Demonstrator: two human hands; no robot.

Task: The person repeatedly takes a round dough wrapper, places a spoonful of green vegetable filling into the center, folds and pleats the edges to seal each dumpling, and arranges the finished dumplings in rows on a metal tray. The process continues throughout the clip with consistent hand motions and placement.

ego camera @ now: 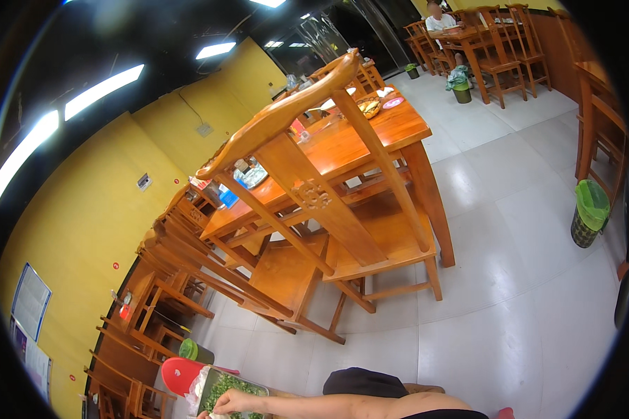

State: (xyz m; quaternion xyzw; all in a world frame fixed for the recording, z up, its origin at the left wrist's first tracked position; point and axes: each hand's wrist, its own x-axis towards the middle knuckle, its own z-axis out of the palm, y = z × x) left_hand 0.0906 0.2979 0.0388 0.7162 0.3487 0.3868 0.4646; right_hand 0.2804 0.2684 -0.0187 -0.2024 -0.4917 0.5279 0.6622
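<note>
At the bottom edge, my right hand (232, 402) reaches in from the right, its fingers bent over a small whitish piece (220, 416) that looks like dough. Only fingertips of my left hand (203, 415) show, close beside that piece; the rest is cut off by the picture's edge. Beneath and behind my right hand lies a metal tray (266, 389) of chopped greens (233, 385). A crumpled clear plastic bag (195, 390) with something pale in it rests against the tray's left side. A red plastic stool or chair (178, 376) stands just beyond the bag.
Ahead stand wooden chairs (314, 194) around a wooden table (335, 146) bearing a basket (369, 108) and a blue box (231, 195). Lined bins stand near the tray (202, 353) and at the right (589, 214). A seated person (439, 23) is at a far table.
</note>
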